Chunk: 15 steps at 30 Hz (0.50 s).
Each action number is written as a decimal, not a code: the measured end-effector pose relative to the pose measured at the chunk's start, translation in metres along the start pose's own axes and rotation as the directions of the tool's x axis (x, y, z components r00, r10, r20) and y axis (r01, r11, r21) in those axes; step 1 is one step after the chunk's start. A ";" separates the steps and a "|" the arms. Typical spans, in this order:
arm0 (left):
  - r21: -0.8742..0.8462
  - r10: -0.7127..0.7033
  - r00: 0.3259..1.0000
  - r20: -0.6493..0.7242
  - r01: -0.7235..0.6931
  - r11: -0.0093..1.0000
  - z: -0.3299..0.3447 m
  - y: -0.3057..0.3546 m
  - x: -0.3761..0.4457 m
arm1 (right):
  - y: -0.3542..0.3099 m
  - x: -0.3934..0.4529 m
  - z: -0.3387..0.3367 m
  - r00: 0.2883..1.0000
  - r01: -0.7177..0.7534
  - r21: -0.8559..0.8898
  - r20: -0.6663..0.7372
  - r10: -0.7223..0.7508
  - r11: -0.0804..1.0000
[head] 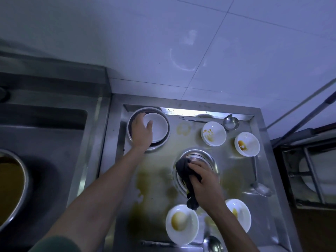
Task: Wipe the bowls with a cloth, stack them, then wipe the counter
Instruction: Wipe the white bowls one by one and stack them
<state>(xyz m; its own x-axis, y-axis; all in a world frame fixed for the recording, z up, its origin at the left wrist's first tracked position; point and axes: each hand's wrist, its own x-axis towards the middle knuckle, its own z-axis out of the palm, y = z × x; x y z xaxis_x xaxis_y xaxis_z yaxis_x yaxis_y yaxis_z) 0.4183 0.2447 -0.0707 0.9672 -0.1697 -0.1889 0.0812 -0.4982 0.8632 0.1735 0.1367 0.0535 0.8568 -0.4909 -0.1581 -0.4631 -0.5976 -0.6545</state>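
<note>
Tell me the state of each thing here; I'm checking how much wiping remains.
left hand: resting on the clean bowl
clean bowl: white, no stains, sitting in the far-left metal ring
right hand: gripping the dark cloth
dark cloth: bunched, over the centre metal ring
far bowls and: sauce-stained
near bowls and: sauce-stained
counter: smeared yellow-brown
ladles: lying flat

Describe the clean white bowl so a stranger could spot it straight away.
Start at the steel counter and go to its far left corner, where a round metal ring sits. The bowl rests inside it under the left hand; unlike the others, it shows no yellow stains.
</note>
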 end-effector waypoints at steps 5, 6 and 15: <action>0.109 0.334 0.943 0.008 -0.333 0.937 -0.013 0.008 -0.065 | 0.013 -0.019 -0.006 0.995 -0.077 0.021 -0.062 0.078 0.997; 0.090 0.381 0.924 0.040 -0.383 0.919 -0.017 0.006 -0.087 | 0.017 -0.024 -0.009 0.993 -0.096 0.023 -0.069 0.098 0.995; 0.109 0.539 0.543 0.644 -0.762 0.638 -0.006 -0.041 -0.282 | 0.066 -0.062 -0.030 0.986 -0.167 -0.009 -0.006 0.167 0.986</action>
<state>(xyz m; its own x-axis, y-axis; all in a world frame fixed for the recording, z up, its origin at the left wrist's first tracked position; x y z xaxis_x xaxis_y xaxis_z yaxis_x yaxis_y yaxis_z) 0.1436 0.3184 -0.0503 0.4142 -0.9081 0.0608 -0.7116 -0.2815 0.6437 0.0830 0.1091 0.0421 0.7658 -0.5879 -0.2605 -0.6019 -0.5129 -0.6121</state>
